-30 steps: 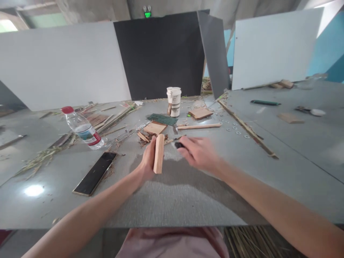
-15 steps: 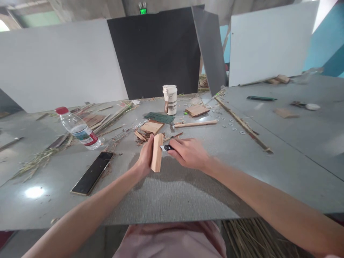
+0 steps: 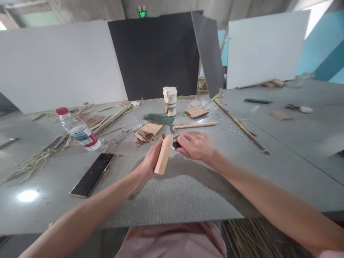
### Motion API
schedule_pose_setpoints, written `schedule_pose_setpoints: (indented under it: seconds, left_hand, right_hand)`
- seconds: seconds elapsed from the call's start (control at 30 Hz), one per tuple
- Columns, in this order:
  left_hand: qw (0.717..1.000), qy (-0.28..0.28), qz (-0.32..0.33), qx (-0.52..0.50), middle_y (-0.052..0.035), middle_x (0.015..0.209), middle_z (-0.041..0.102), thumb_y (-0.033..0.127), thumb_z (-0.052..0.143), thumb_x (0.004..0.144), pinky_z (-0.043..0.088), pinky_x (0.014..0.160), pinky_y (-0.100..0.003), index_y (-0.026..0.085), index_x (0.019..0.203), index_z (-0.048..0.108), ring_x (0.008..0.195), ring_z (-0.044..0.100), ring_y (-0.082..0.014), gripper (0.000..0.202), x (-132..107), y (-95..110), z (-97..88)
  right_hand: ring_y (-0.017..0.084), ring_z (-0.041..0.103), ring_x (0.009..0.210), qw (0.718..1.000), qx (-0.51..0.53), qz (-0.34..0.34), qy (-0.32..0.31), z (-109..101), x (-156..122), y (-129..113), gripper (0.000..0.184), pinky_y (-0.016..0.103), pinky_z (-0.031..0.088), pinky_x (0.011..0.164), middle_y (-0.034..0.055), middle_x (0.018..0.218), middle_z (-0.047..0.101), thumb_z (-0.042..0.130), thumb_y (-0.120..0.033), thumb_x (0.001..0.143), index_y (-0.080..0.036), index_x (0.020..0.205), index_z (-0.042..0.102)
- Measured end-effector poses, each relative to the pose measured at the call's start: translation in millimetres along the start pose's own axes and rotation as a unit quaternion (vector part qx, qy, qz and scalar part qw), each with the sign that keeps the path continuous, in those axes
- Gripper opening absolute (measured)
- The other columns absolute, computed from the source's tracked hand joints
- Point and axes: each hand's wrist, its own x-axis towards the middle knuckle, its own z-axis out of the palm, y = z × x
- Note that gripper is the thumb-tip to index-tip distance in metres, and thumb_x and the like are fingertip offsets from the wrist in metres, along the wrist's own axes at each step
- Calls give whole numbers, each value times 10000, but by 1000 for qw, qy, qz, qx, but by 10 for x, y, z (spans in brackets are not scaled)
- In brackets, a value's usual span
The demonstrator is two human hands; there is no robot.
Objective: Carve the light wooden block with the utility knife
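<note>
The green sign above the black panel (too blurred) cannot be read.

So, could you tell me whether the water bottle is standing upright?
No, the water bottle lies on its side on the table.

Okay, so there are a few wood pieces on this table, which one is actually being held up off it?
The long pale wood block, gripped upright by the left hand. The flat wood squares and farther back lie on the table.
</note>
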Motion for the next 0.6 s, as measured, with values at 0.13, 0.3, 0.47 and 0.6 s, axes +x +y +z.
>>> schedule_pose_setpoints:
  seconds: [0.13, 0.3, 0.47, 0.6]
  left_hand:
    - [1000, -22, -1, -4, 34, 522, 476, 789, 625, 894, 371, 449, -254, 213, 788, 587, 449, 475, -137, 587, 15, 29, -18]
    - [1000, -23, 8, -1, 55, 540, 441, 845, 623, 851, 347, 465, -245, 207, 815, 576, 474, 449, -125, 641, 75, 66, -96]
    - [998, -47, 0, 42, 40, 565, 490, 796, 716, 817, 316, 494, -255, 202, 707, 550, 522, 457, -126, 627, -189, -16, 9]
    - [994, -79, -21, 68, 0, 618, 581, 823, 669, 833, 346, 528, -283, 185, 685, 592, 558, 510, -156, 659, -326, -127, 175]
  right_hand:
    - [184, 567, 737, 1000, -23, 14, 12, 24, 49, -87, 807, 339, 320, 668, 90, 881, 706, 38, -672, 1105, -192, 935, 663]
    - [179, 563, 704, 999, -19, 43, 3, 80, 70, -173, 802, 331, 311, 643, 78, 832, 690, 41, -690, 1099, -199, 916, 648]
    - [178, 470, 565, 981, -34, 190, 32, 54, 89, 188, 750, 330, 251, 597, 54, 684, 625, 44, -633, 1118, -198, 1015, 646]
    - [210, 464, 556, 945, -54, 312, 78, -151, -48, 686, 700, 357, 215, 615, 95, 650, 600, 99, -587, 1131, -168, 1028, 650]
